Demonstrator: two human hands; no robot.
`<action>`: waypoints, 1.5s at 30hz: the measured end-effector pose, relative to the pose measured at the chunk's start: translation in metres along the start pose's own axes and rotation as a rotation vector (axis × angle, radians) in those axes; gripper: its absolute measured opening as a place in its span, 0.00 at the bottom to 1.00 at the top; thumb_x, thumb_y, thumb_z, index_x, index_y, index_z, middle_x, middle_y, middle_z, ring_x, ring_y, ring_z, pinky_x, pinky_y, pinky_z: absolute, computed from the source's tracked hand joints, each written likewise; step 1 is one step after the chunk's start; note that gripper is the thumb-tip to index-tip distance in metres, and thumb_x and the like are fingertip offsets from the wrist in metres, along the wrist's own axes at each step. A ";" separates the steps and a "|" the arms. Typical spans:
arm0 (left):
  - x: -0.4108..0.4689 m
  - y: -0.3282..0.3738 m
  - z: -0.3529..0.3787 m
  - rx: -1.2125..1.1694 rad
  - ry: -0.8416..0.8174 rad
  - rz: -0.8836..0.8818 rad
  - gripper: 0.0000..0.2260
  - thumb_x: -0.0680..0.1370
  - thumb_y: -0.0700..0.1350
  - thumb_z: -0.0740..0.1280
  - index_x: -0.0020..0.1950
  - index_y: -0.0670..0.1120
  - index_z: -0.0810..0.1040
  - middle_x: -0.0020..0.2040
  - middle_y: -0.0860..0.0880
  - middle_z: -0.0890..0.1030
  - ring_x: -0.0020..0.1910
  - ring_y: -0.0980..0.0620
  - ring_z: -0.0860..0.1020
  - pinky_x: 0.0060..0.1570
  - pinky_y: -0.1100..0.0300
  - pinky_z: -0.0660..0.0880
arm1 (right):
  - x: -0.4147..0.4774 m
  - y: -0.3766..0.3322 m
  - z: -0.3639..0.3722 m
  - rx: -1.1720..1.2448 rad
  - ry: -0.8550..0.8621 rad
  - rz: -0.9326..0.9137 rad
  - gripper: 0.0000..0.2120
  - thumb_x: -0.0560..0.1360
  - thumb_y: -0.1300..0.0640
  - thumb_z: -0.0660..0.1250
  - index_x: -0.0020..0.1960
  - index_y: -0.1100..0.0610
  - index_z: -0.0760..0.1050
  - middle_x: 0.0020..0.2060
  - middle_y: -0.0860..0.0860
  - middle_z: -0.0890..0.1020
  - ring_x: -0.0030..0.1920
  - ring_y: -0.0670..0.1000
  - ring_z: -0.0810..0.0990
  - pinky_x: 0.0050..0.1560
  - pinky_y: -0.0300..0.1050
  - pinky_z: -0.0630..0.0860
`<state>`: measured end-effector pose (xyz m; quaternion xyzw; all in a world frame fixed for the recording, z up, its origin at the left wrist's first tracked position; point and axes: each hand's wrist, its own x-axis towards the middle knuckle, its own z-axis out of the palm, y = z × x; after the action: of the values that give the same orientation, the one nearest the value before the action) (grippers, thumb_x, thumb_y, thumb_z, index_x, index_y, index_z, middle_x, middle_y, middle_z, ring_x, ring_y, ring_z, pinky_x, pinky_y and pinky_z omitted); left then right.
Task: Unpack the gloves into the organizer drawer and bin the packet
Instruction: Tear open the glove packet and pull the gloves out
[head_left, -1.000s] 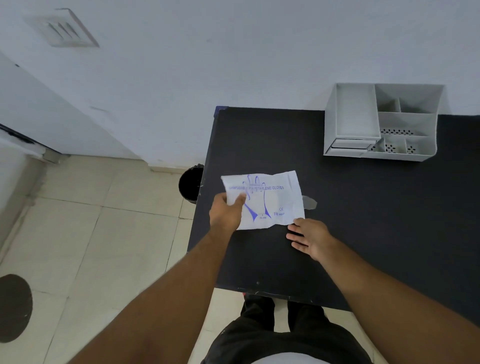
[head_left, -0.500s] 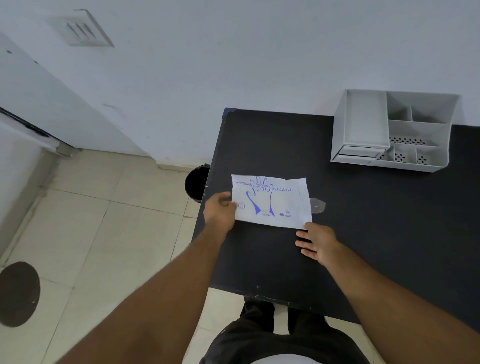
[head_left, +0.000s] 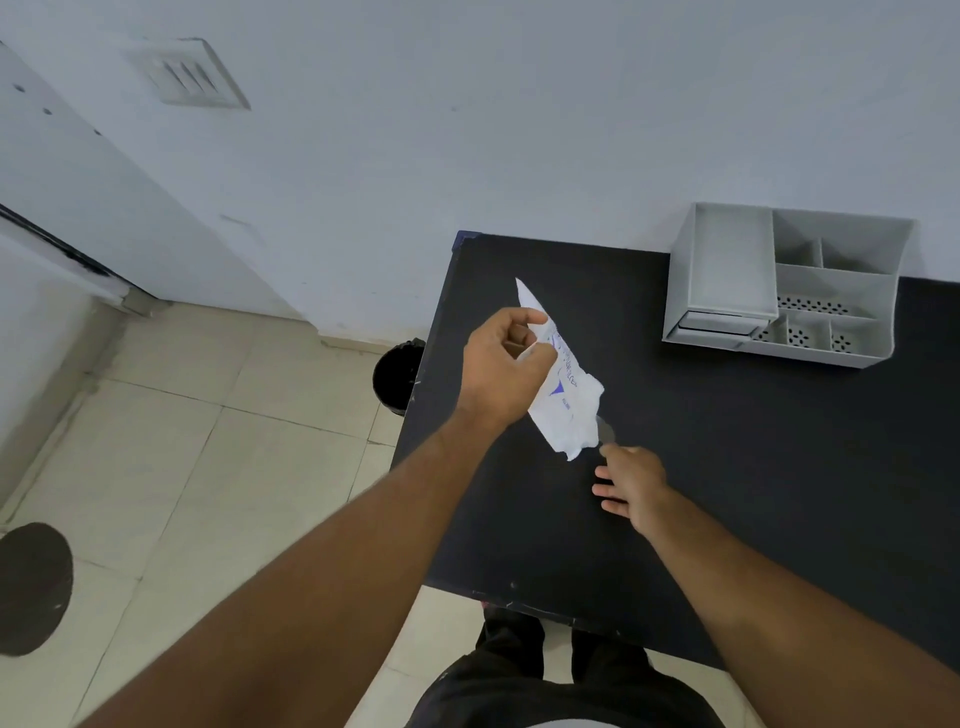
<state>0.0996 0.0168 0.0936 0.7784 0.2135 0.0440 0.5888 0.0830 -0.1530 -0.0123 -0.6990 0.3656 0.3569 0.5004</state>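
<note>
My left hand (head_left: 506, 364) is shut on the upper part of the white glove packet (head_left: 569, 410) with blue print, holding it lifted and tilted above the black table (head_left: 753, 467). The packet hangs edge-on, its lower corner close to the table. My right hand (head_left: 631, 486) rests flat on the table just below that corner, fingers spread, holding nothing. A small grey scrap (head_left: 605, 430) lies on the table between the packet and my right hand. The grey organizer (head_left: 779, 286) with several compartments and a closed drawer (head_left: 717, 322) stands at the table's back right.
A black waste bin (head_left: 397, 376) stands on the tiled floor at the table's left edge, partly hidden by it. A white wall runs behind the table. A dark round patch (head_left: 31, 587) marks the floor at far left.
My left hand has lifted the packet off the table and turned it edge-on. My right hand stayed flat on the table, now clear of the packet.
</note>
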 end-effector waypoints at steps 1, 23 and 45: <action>0.000 0.003 0.000 -0.014 0.003 0.005 0.09 0.75 0.39 0.69 0.54 0.47 0.79 0.38 0.52 0.76 0.37 0.56 0.77 0.33 0.68 0.73 | 0.000 0.000 0.000 -0.003 -0.003 -0.003 0.18 0.80 0.52 0.62 0.68 0.55 0.72 0.51 0.53 0.82 0.44 0.52 0.82 0.43 0.50 0.80; -0.002 0.006 -0.006 -0.652 -0.174 -0.374 0.05 0.69 0.44 0.62 0.42 0.43 0.70 0.37 0.47 0.76 0.37 0.49 0.77 0.38 0.56 0.76 | -0.002 -0.001 0.003 0.344 -0.234 0.125 0.23 0.82 0.42 0.56 0.68 0.56 0.73 0.54 0.58 0.83 0.55 0.59 0.83 0.51 0.56 0.79; -0.041 -0.122 -0.043 0.858 -0.022 -0.004 0.18 0.73 0.43 0.71 0.62 0.49 0.76 0.65 0.48 0.73 0.63 0.45 0.72 0.59 0.51 0.74 | -0.013 0.007 0.010 0.212 -0.199 0.015 0.12 0.80 0.62 0.59 0.50 0.50 0.80 0.48 0.53 0.85 0.49 0.52 0.84 0.52 0.51 0.79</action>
<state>0.0145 0.0659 0.0003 0.9527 0.2079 -0.0583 0.2140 0.0694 -0.1435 -0.0066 -0.6006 0.3552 0.3876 0.6023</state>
